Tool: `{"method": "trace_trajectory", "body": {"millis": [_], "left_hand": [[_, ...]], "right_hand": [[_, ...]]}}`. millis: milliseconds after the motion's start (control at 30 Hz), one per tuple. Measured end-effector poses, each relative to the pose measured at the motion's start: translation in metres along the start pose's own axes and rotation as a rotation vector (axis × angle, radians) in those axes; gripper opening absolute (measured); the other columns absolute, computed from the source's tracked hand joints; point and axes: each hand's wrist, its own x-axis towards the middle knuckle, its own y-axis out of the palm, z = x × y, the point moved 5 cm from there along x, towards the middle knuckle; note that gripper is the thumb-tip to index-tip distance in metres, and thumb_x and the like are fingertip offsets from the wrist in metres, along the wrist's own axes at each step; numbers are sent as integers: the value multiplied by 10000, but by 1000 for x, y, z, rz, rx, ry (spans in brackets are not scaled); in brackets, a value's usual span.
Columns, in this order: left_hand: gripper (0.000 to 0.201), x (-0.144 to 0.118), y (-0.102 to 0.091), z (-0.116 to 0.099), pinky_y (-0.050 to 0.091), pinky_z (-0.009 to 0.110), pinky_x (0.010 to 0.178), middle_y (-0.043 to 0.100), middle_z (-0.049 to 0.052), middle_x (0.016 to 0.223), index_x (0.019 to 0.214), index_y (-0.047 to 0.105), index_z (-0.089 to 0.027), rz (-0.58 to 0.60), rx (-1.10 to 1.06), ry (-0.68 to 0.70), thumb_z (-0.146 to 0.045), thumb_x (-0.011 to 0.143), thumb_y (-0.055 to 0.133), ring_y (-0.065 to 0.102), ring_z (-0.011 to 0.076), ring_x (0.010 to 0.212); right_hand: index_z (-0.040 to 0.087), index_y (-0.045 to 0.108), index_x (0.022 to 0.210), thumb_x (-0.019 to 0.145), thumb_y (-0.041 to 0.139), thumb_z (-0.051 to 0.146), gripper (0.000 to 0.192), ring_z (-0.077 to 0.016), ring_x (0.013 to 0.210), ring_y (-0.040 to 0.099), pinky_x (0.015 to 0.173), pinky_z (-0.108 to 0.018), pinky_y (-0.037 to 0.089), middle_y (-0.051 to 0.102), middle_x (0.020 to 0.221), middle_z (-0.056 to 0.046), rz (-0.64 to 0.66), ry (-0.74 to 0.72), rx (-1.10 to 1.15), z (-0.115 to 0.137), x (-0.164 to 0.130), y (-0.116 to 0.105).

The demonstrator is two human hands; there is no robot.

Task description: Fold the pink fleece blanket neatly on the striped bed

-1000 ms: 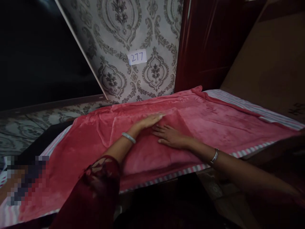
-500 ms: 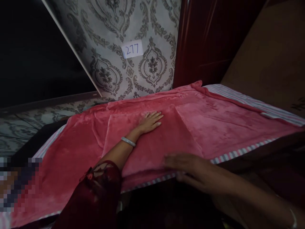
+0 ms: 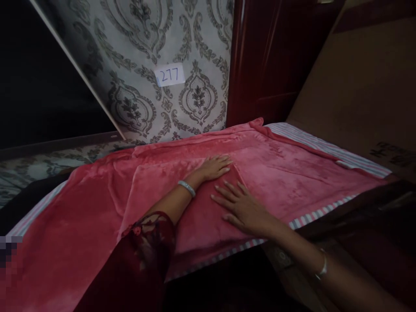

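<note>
A pink fleece blanket lies spread over a surface covered with a pink and white striped cloth. A folded flap of the blanket lies on top of its middle. My left hand rests flat, palm down, at the far corner of that flap, with a pale bangle on the wrist. My right hand presses flat on the flap just in front of it, fingers spread. Neither hand holds anything.
A grey patterned wall panel behind the blanket carries a white label reading 277. A dark red wooden door stands at the back right, next to a brown cardboard sheet. The space below the front edge is dark.
My right hand drew back to the blanket's front edge, then returned onto the flap beside my left hand. My left hand stayed in place. The view shifted slightly.
</note>
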Motion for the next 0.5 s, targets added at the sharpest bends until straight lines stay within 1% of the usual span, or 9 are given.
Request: {"method": "trace_trajectory", "body": {"millis": [100,200,267,333,400,467,500], "left_hand": [[556,1,8,5,155,573,1229,261,15,1669,1555,341,-335,-21,-29,0,-507,1028,300,204,266,1539],[548,-2,8,4,161,542,1235,279,7,1662,1546,356,-347,-24,-49,23,-514,1029,291,229,248,1532],[549,-2,8,4,160,548,1233,271,4,1665,1550,346,-359,-21,-54,15,-521,1028,289,223,251,1533],[556,-2,9,4,148,565,1231,247,4,1673,1558,326,-363,-16,-52,1,-525,1028,280,203,260,1539],[564,-1,9,3,126,564,1236,230,5,1679,1566,310,-353,-10,-49,1,-521,1030,269,185,257,1544],[578,0,8,1,98,554,1244,211,9,1684,1581,277,-333,-2,-50,-2,-511,1031,265,161,250,1550],[591,0,5,0,80,553,1247,197,14,1687,1590,251,-319,3,-49,-7,-508,1030,272,141,251,1555]], "right_hand": [[382,273,1583,970,548,496,682,-295,1543,133,1225,-613,179,282,1645,1,-13,-43,33,9,-30,8],[411,179,1599,958,574,457,755,-284,1538,166,1220,-609,225,274,1644,13,-19,-25,62,18,-59,14],[415,156,1602,939,601,420,799,-282,1536,178,1216,-605,253,277,1642,18,-15,-9,76,24,-73,19],[422,159,1602,935,604,398,802,-276,1534,183,1214,-600,272,284,1638,27,-19,7,87,27,-82,23],[433,193,1594,945,588,400,760,-274,1531,196,1209,-609,277,304,1629,35,-36,13,97,28,-87,23],[437,275,1573,959,571,405,683,-276,1516,251,1200,-614,293,363,1605,30,-60,-4,119,27,-89,18],[431,333,1554,967,560,396,630,-274,1496,304,1192,-608,311,411,1580,20,-82,-17,140,26,-88,13]]}}
